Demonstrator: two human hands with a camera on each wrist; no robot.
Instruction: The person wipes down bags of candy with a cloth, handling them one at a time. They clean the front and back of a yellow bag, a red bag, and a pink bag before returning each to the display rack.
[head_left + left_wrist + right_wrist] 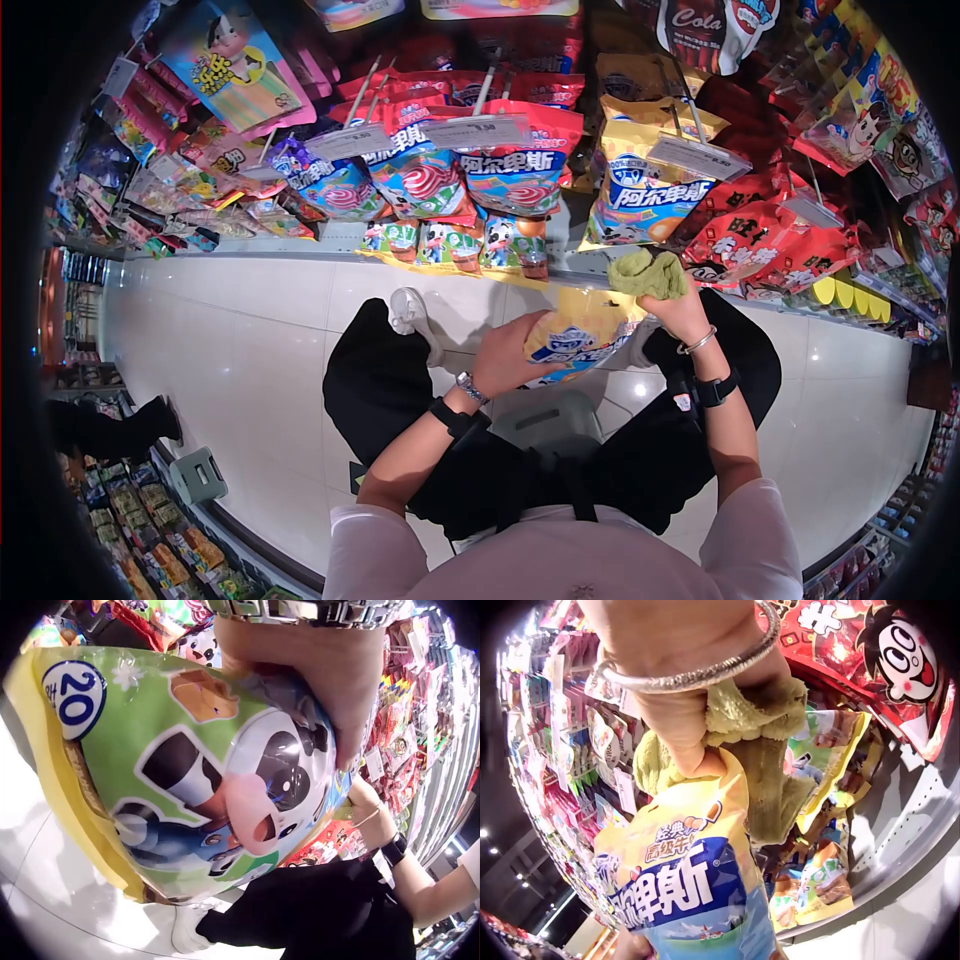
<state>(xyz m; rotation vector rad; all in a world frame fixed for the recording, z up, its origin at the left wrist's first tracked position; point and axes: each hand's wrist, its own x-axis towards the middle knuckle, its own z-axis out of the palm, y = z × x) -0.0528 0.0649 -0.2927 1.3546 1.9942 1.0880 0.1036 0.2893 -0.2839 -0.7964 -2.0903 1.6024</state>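
Note:
A yellow and blue candy bag (575, 340) is held over the lap, between both hands. My left hand (508, 358) grips its left side; in the left wrist view the green side of the bag with a cartoon panda (262, 780) faces the camera. With the right hand (682, 314) I hold a green cloth (648, 276) and pinch the bag's top edge. The right wrist view shows the thumb (697, 761) on the yellow top of the bag, the cloth (769, 772) bunched behind it.
Candy bags (515, 160) hang on hooks in front, with price tags (695, 158) at the hook ends. Small panda bags (450, 245) line the shelf edge below. A grey-green stool (550, 420) is under the person. Another stool (198, 475) stands at left, near a passer-by's leg (120, 425).

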